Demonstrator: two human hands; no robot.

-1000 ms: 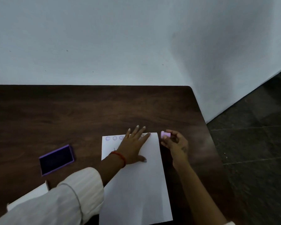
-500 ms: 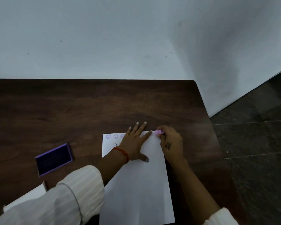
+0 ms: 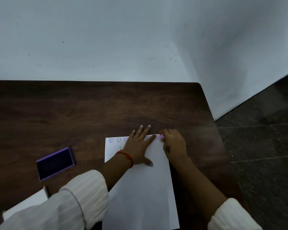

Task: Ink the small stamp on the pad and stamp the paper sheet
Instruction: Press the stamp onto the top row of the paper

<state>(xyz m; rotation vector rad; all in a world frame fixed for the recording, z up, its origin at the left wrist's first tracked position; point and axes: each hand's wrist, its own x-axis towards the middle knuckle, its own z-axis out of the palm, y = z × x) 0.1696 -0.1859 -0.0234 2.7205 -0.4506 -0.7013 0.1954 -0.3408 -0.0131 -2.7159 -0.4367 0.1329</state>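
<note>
A white paper sheet [image 3: 140, 193] lies on the dark wooden table [image 3: 90, 110], with a row of round purple stamp marks [image 3: 118, 140] along its top edge. My left hand [image 3: 140, 145] lies flat on the upper part of the sheet, fingers spread. My right hand [image 3: 174, 144] grips the small pink stamp [image 3: 161, 136] and holds it down at the sheet's top right corner, just beside my left index fingertip. The purple ink pad [image 3: 55, 163] sits open on the table to the left, well apart from both hands.
A white object [image 3: 28, 205] lies at the lower left, partly under my left sleeve. A white wall runs behind the table. The table's right edge [image 3: 223, 146] drops off to a dark tiled floor [image 3: 264, 155].
My right hand has turned over and moved left, bringing the pink stamp down onto the sheet's top right corner. My left hand has stayed flat on the paper.
</note>
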